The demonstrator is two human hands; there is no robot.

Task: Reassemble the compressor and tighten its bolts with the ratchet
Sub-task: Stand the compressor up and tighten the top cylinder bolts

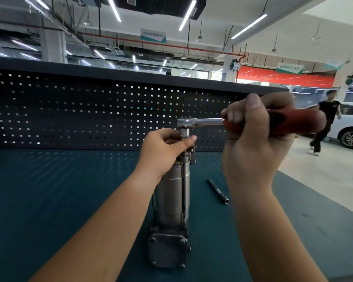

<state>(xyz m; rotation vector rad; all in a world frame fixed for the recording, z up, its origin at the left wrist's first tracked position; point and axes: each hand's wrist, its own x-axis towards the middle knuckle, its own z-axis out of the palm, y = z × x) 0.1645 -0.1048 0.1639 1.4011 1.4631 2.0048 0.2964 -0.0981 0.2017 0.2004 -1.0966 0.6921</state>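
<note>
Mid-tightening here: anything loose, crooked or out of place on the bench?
One thing: a long dark rod, perhaps an unfitted bolt, lies loose on the mat right of the compressor. The ratchet sits level over its top end.

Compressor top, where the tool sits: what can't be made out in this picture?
- Head view: what the ratchet is turning is covered by its socket and the left hand.
- Head view: the compressor has its top end hidden behind that hand.
- Head view: the hanging sign has lettering too blurred to read.
</note>
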